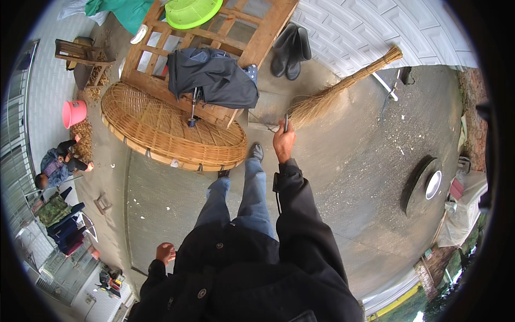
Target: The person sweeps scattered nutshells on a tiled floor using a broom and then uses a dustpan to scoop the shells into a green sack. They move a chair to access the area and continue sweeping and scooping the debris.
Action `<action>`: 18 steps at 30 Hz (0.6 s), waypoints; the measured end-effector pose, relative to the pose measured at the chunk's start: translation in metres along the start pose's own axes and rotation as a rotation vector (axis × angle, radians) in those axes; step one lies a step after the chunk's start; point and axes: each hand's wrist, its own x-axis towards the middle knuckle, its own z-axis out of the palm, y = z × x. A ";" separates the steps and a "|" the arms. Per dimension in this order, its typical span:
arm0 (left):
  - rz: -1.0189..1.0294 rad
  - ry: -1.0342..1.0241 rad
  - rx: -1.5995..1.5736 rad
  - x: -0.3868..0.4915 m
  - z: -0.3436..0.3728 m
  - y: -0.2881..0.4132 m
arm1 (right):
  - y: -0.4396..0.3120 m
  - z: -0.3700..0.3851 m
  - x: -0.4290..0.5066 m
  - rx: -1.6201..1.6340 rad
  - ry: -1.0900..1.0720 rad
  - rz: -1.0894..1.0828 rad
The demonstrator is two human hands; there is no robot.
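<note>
My right hand (pixel 284 139) is held out in front of me, closed around a slim dark object (pixel 286 122) whose kind I cannot make out. Just beyond it are the bristles of a straw broom (pixel 338 92), which leans against the white wall. At my left side hangs my left hand (pixel 165 252), fingers curled; whether anything is inside them is hidden. Before my feet a large round woven bamboo tray (pixel 173 133) lies against a wooden frame (pixel 221 34). A folded black umbrella (pixel 213 76) is draped over that frame.
Black rubber boots (pixel 290 51) stand by the wall. A green plastic basket (pixel 193 12) rests on the frame. To the left are a pink bucket (pixel 74 114), a wooden chair (pixel 82 56) and a seated person (pixel 56 165). At right, a white basin (pixel 433 185) sits on a round dark base.
</note>
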 end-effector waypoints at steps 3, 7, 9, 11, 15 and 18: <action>0.017 -0.007 -0.023 0.006 0.011 0.008 | 0.014 -0.023 -0.009 0.001 -0.060 0.001; 0.056 -0.029 -0.065 0.014 0.021 0.018 | 0.039 -0.045 -0.027 -0.064 -0.119 -0.043; 0.055 -0.042 -0.104 0.017 0.023 0.018 | 0.053 -0.053 -0.037 -0.031 -0.102 -0.097; 0.072 -0.055 -0.077 0.022 0.025 0.016 | 0.068 -0.064 -0.047 -0.038 -0.161 -0.079; 0.109 -0.086 -0.089 0.044 0.026 0.004 | 0.088 -0.078 -0.069 -0.100 -0.279 -0.165; 0.154 -0.119 -0.107 0.071 0.023 -0.005 | 0.092 -0.076 -0.089 -0.183 -0.354 -0.203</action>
